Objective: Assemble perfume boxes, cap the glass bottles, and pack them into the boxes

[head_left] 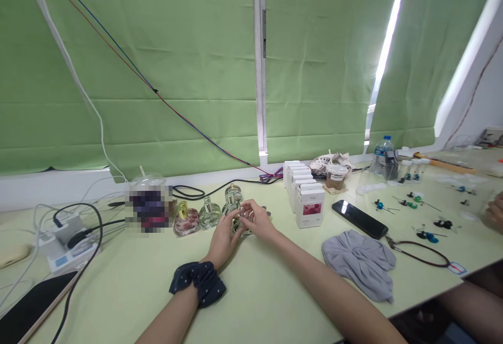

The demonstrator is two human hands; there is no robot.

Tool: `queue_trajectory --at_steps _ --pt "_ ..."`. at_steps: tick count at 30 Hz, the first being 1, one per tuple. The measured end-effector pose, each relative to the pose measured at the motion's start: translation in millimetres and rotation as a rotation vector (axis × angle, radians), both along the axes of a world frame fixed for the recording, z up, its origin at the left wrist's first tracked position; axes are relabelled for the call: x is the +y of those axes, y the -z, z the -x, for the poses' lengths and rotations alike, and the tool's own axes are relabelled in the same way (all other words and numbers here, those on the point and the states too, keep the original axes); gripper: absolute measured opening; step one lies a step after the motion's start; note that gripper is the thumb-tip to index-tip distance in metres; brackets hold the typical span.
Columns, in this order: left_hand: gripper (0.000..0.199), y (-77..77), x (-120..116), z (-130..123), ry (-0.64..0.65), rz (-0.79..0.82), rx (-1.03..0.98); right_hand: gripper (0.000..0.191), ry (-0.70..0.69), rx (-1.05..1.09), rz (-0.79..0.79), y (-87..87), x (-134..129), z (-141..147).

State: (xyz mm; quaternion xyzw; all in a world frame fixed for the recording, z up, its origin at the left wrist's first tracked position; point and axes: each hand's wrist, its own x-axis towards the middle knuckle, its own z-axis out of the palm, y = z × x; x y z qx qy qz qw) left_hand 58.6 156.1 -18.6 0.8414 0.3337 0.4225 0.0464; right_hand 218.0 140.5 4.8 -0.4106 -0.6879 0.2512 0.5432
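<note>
My left hand and my right hand meet over a clear glass perfume bottle, their fingers curled in at its top. Most of that bottle is hidden, and whatever small part lies between the fingertips is too small to make out. A dark dotted scrunchie circles my left wrist. Just left of my hands stand a pink-patterned perfume bottle with a gold top and a clear one with a silver top. Another glass bottle stands behind my fingers.
White boxes stand in a row right of my hands. Beyond them lie a phone, a grey cloth and several small coloured pieces with wires. A power strip with cables is at left. Another person's hand shows at far right.
</note>
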Motion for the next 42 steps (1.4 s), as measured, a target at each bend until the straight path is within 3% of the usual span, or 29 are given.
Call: queue_trajectory --at_steps 7,10,13,16,19,24,27,34,42 --pt "0.044 2.4 1 -1 0.005 0.004 -0.012 0.031 -0.019 0.036 0.024 -0.5 -2 -1" --pt "0.053 -1.3 -3 -1 -0.033 -0.063 -0.078 0.030 0.041 -0.008 -0.016 -0.5 -5 -2" --pt "0.059 -6.3 -7 -1 -0.099 -0.183 -0.217 0.021 0.184 -0.116 -0.184 -2.2 -14 0" --pt "0.063 -9.6 -10 0 -0.085 -0.255 -0.284 0.016 0.272 -0.222 -0.416 -5.9 -25 6" --pt "0.065 -11.5 -14 -3 -0.017 -0.326 -0.255 0.017 0.284 -0.332 -0.561 -9.2 -33 14" --pt "0.069 -13.6 -24 -10 0.159 -0.341 -0.188 0.011 0.298 -0.429 -0.660 -9.5 -38 23" --pt "0.068 -13.7 -28 -13 0.162 -0.346 -0.191 0.010 0.271 -0.384 -0.654 -12.1 -38 21" --pt "0.078 -4.1 -14 -10 -0.064 -0.203 -0.212 0.016 0.317 0.017 -0.563 -23.3 -27 7" --pt "0.084 12.9 1 -7 -0.063 -0.009 -0.156 0.019 0.280 -0.078 -0.496 -13.1 -12 8"
